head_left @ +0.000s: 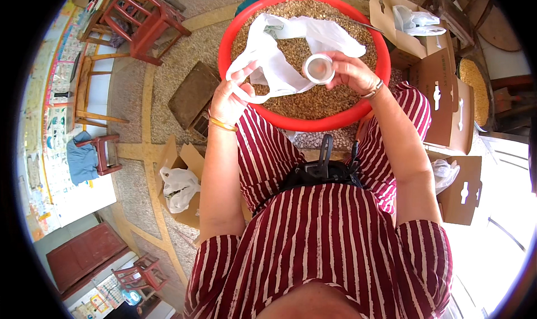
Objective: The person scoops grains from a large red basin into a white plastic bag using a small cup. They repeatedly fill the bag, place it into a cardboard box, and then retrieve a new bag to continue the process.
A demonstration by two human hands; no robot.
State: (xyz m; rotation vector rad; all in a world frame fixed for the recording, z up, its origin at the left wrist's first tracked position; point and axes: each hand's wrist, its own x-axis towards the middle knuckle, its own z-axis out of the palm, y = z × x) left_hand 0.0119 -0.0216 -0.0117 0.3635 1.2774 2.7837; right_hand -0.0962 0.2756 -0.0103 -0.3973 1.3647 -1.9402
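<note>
My left hand (228,99) is closed on the handle edge of a white plastic bag (282,67), which hangs with its mouth spread over a red basin (382,61). A small white-rimmed round cup (318,69), apparently see-through, is gripped in the fingers of my right hand (356,75). The cup is tilted so its round mouth shows, and it sits right beside the bag's right part. Loose tan grain-like bits (305,105) fill the basin in front of my knees. What the bag holds inside cannot be made out clearly.
Open cardboard boxes stand to the right (441,95), one with white bags (414,21) on it. Another box (193,161) with a white bag (180,187) is at my left. A low wooden stool (193,95), a red chair (148,28) and a round container of yellow grain (473,89) surround me.
</note>
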